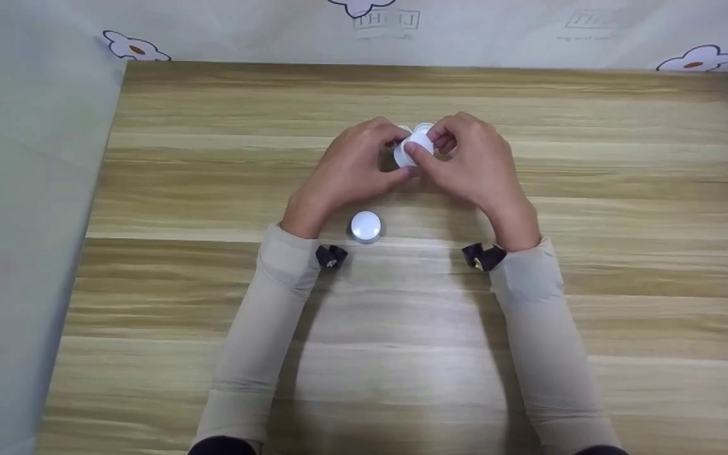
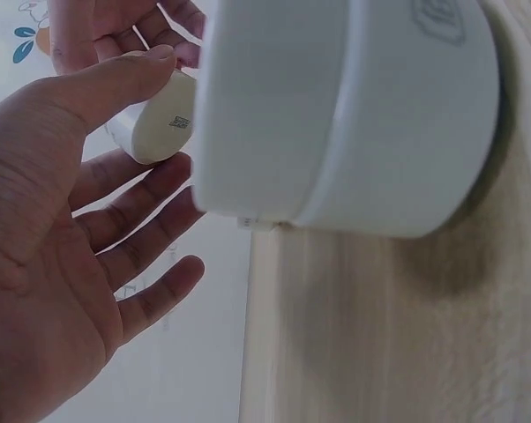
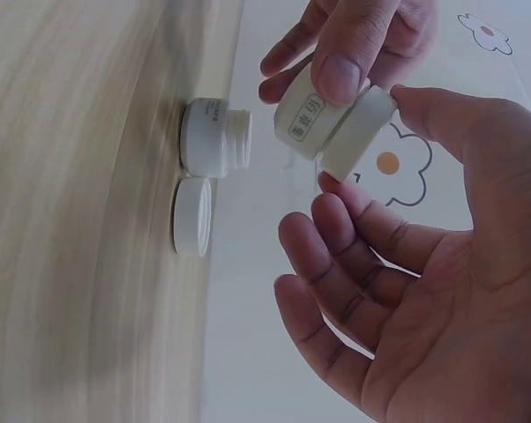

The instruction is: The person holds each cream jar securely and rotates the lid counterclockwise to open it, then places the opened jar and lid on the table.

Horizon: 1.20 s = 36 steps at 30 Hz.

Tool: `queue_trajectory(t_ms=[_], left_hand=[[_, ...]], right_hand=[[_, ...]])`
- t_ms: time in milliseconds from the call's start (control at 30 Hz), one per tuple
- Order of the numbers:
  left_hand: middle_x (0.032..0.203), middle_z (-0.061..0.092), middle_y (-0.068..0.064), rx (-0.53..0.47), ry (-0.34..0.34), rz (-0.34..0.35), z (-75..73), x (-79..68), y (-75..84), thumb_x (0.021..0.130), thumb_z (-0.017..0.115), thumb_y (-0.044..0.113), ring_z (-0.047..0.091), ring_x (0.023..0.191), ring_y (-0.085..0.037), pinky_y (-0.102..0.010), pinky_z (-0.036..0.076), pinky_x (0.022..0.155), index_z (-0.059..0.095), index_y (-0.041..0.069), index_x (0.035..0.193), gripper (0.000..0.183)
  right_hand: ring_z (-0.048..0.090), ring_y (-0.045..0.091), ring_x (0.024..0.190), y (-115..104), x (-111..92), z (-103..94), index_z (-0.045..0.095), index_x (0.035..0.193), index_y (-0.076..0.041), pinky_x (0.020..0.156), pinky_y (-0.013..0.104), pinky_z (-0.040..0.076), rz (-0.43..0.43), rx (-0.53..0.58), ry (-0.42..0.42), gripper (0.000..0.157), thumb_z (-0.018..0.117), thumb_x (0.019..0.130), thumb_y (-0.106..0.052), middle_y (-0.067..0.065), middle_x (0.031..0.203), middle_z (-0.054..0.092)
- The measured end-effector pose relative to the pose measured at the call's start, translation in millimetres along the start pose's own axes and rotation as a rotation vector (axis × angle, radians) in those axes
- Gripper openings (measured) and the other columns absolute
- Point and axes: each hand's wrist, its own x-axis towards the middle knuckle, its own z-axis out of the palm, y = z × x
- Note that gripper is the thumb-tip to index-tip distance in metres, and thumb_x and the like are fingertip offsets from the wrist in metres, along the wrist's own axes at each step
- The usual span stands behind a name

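Note:
Above the table, my left hand [image 1: 361, 155] grips a small white jar [image 3: 302, 122] with a printed label, thumb across its side. Thumb and index finger of my right hand [image 1: 474, 158] pinch a white lid [image 3: 358, 134] at the jar's mouth; the other fingers curl loosely below. In the right wrist view, an uncapped white jar [image 3: 205, 138] with a threaded neck stands on the table behind the hands. Beside it a loose white lid [image 3: 192, 217] lies flat. Nearer me, a capped white jar [image 1: 366, 226] stands by my left wrist, looming large in the left wrist view.
The wood-grain table [image 1: 402, 354] extends around both forearms. A pale wall sheet [image 1: 497, 38] with flower drawings rises at its back edge. Black wrist mounts [image 1: 331, 256] sit at both cuffs, just above the tabletop.

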Motion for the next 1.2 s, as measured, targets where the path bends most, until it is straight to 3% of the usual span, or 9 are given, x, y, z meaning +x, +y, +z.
queue_trajectory(t_ms=[200,500,1200], left_hand=[[0.116,0.070,0.000,-0.009,0.008,0.013,-0.6,1.3,0.7,0.092,0.082,0.044,0.062,0.103,-0.018,-0.033,0.049,0.092,0.075,0.018,0.125,0.042],[0.116,0.067,0.000,0.003,-0.015,-0.012,-0.2,1.4,1.8,0.093,0.080,0.044,0.057,0.100,-0.016,-0.032,0.048,0.090,0.073,0.018,0.133,0.048],[0.120,0.068,-0.002,0.009,0.003,-0.001,3.1,0.2,-3.0,0.092,0.080,0.040,0.062,0.106,-0.021,-0.033,0.049,0.091,0.072,0.014,0.131,0.047]], right_hand=[[0.069,0.022,0.099,0.4,0.5,0.0,0.075,0.103,-0.007,0.085,0.039,0.050,0.003,0.021,0.032,0.040,0.075,0.092,-0.046,0.007,0.105,0.072],[0.069,0.023,0.099,2.4,0.0,0.9,0.074,0.104,-0.006,0.085,0.040,0.050,0.006,0.028,0.028,0.041,0.074,0.094,-0.046,0.008,0.106,0.072],[0.072,0.023,0.099,2.5,1.8,1.4,0.075,0.107,-0.007,0.086,0.040,0.052,-0.001,0.031,0.017,0.040,0.072,0.096,-0.045,0.007,0.107,0.074]])
